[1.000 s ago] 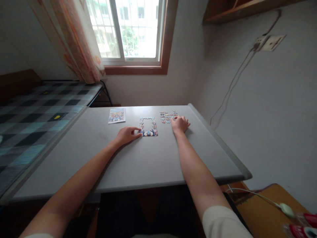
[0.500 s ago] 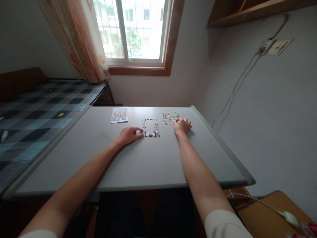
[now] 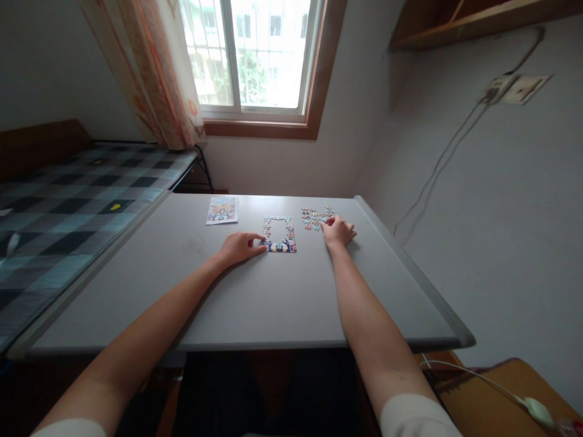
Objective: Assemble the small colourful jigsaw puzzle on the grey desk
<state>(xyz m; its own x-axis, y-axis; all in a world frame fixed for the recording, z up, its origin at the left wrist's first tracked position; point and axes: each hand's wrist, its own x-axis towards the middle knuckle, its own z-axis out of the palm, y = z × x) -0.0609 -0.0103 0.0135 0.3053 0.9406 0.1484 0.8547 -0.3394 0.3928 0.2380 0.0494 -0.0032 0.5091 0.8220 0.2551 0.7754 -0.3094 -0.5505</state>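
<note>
A partly assembled jigsaw puzzle (image 3: 280, 247) lies flat on the grey table, a rectangular frame around a bare middle. Dark blue and white shapes fill its lower rows. My left hand (image 3: 240, 246) rests at its left edge, thumb and index finger apart and their tips touching the border. To the right, loose puzzle pieces (image 3: 312, 217) are spread in a small cluster. At the cluster's near right side, my right hand (image 3: 337, 232) has its thumb and index finger pinched on what looks like a small reddish puzzle piece, mostly hidden by the fingers.
A printed picture card (image 3: 222, 210) lies behind and left of the puzzle. The grey table (image 3: 273, 303) has raised side edges. A checked bed (image 3: 91, 200) stands left, a wall with a cable (image 3: 437, 167) right, and a brown stool-like surface (image 3: 505, 388) at lower right.
The whole view has shifted slightly, moving things a little to the right. Both hands keep nearly the same places beside the puzzle and the loose pieces.
</note>
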